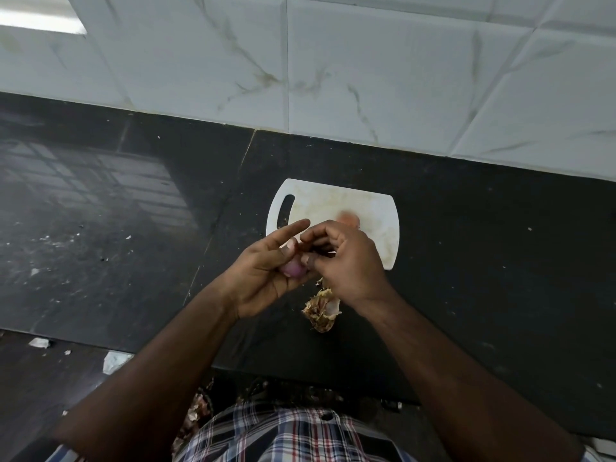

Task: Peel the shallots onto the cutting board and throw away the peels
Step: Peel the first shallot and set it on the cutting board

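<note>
My left hand (266, 271) cups a small purple shallot (293, 268) just in front of the white cutting board (376, 215). My right hand (346, 258) pinches at the shallot's top with thumb and fingertips, touching the left hand. A peeled pinkish shallot (348, 217) lies on the board behind my right hand, partly hidden. A heap of dry brown peels (321, 310) rests on the black counter below my right wrist.
The black counter (133, 211) runs left and right, with small white scraps scattered on its left part. A white marbled tile wall (333, 68) rises behind the board. Below the counter's near edge, more peels (196, 411) lie by my checked shirt.
</note>
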{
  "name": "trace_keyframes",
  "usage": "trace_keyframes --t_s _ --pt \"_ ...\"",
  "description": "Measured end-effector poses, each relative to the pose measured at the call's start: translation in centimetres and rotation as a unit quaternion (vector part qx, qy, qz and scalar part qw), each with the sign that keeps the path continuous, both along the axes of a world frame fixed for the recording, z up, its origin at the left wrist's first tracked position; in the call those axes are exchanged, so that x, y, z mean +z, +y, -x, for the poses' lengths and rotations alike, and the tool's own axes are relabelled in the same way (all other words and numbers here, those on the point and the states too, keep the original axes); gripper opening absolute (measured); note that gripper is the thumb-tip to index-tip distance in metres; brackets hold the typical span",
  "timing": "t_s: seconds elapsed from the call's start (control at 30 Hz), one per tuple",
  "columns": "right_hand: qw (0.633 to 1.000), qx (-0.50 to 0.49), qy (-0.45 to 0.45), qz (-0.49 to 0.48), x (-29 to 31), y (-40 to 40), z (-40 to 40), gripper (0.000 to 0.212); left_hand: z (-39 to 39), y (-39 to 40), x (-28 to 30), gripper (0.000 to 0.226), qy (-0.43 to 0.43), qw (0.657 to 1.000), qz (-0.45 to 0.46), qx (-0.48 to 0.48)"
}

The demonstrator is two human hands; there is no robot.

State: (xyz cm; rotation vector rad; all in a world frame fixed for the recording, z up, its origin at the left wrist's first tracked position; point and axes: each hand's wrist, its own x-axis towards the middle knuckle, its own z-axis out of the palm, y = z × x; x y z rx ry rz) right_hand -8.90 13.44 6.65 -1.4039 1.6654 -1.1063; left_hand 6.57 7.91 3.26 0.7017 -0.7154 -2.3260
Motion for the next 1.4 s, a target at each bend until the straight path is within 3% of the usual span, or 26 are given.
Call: trace_keyframes --t_s 0.17,0.3,0.4,0.6,0.9,1.23,1.4 --pt "0.996 0.013 0.083 0.041 0.0 0.1 0.3 0.021 0.6 0.1 0.0 0.049 -0.020 0.999 0.013 0.024" --pt "0.999 0.003 0.047 0.000 0.1 0.4 1.7 0.022 0.4 0.1 -0.1 0.053 -0.025 0.999 0.034 0.010" --pt "0.997 0.012 0.071 -0.026 0.4 0.2 2.4 0.020 0.1 0.0 -0.2 0.056 -0.010 0.999 0.037 -0.009" --pt "0.997 0.032 0.074 -0.020 0.0 0.5 0.8 0.022 0.4 0.2 -0.1 0.057 -0.034 0.997 0.062 -0.017" --pt "0.996 -0.038 0.085 0.011 -0.1 0.7 -0.4 0.015 0.9 1.2 -0.3 0.053 -0.104 0.982 0.155 0.007" --pt "0.996 -0.072 0.035 -0.039 -1.0 0.3 0.0 0.017 1.1 1.9 -0.7 0.055 -0.134 0.973 0.184 0.028" --pt "0.988 -0.031 -0.124 -0.089 -1.0 0.2 1.1 0.013 0.9 1.5 -0.6 0.057 -0.125 0.975 0.180 0.036"
